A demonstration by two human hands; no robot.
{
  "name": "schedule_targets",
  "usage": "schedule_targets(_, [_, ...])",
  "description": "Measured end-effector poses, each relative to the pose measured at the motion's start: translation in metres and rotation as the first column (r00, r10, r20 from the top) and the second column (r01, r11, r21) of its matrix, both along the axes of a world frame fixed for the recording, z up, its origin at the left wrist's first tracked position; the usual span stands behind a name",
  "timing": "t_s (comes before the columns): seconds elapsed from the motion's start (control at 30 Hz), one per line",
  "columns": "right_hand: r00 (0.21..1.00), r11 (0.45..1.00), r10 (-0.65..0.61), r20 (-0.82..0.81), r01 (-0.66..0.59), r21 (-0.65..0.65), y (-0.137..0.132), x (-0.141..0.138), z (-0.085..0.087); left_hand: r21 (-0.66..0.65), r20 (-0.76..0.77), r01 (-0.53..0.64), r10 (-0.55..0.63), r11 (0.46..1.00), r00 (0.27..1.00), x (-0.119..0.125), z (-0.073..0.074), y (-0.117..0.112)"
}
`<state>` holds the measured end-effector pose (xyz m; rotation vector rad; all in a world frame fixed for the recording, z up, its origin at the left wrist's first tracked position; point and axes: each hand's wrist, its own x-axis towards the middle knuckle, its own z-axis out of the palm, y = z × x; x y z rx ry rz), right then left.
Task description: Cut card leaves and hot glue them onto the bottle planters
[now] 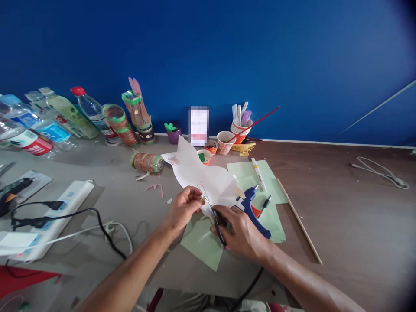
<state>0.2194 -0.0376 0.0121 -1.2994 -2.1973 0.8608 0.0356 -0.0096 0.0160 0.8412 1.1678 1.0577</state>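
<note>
My right hand (238,232) is closed round the black handles of a pair of scissors (220,233). The scissor blades are apart and point up and to the left, toward my left hand (185,209). Its thumb and fingertips pinch a small yellowish piece, close beside the blades; what it is made of is too small to tell. Behind both hands lies a crumpled white sheet of paper (201,175) with a printed square code. A pale green sheet (208,247) lies under and in front of the hands.
A blue glue gun (255,212) lies right of my right hand, near a white marker (259,174) and a wooden stick (299,221). Paper cups (225,144) stand along the wall. Plastic bottles (92,110) and a power strip (61,216) with cables occupy the left.
</note>
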Motion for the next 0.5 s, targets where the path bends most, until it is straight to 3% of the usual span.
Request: schedule_targets(0.5, [0.999,0.999,-0.004,0.046,0.001,0.046,-0.0006,0.0002,-0.0061,0.024,-0.066,0.051,-0.049,0.998,0.997,0.0012,0.0003,-0.0011])
